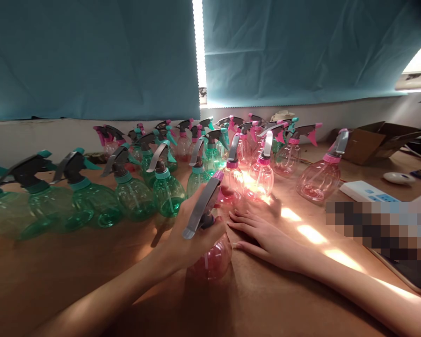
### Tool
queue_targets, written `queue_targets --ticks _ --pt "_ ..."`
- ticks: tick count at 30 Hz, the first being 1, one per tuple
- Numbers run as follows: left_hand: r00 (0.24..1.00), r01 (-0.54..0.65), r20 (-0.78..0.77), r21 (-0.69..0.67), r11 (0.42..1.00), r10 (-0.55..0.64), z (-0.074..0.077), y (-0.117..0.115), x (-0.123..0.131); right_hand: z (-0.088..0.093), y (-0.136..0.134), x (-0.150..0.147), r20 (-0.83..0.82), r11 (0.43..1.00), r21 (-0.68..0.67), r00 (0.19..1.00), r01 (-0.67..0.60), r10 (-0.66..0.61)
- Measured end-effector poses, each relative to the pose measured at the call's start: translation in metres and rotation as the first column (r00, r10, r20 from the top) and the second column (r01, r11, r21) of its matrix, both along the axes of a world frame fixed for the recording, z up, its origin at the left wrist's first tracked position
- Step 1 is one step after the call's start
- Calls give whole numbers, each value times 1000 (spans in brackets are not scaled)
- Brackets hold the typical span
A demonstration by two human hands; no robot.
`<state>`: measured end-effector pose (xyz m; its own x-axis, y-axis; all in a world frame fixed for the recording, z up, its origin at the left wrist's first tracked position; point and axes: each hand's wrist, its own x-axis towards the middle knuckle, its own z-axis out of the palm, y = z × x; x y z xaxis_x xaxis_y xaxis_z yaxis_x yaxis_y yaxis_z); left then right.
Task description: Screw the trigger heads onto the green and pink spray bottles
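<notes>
Our left hand point(192, 234) is clenched round the neck of a pink spray bottle point(212, 262) that stands on the brown table point(266, 309) just before us, its grey trigger head fitted. Our right hand point(266, 238) lies flat and empty at its 3 o'clock. Green bottles point(133, 199) stand from 9 to 11 o'clock and pink bottles point(261, 178) from 12 to 2, all with heads on. No bare bottle shows, so we judge little remains. We can read no writing.

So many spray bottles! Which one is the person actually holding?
The pink bottle closest to the camera, its neck gripped by the left hand; all the other bottles stand untouched farther back.
</notes>
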<state>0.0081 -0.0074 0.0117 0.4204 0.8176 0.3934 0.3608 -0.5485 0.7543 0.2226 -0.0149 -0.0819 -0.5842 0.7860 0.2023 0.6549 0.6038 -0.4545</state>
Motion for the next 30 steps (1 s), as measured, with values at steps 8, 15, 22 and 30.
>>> queue_targets --ticks 8,15,22,30 --pt "997 -66 37 27 997 65 -7 -1 0 0 1 1 42 1000 -4 999 -9 9" --pt "999 -49 18 -6 999 49 -8 -2 1 3 0 -1 78 1000 -15 997 2 -1" --pt "999 -37 32 -17 999 37 -8 -2 1 3 0 -1 67 1000 -5 998 -3 3" --pt "998 -22 56 -17 1000 23 -8 -2 1 -2 1 1 40 1000 1 999 -10 10"
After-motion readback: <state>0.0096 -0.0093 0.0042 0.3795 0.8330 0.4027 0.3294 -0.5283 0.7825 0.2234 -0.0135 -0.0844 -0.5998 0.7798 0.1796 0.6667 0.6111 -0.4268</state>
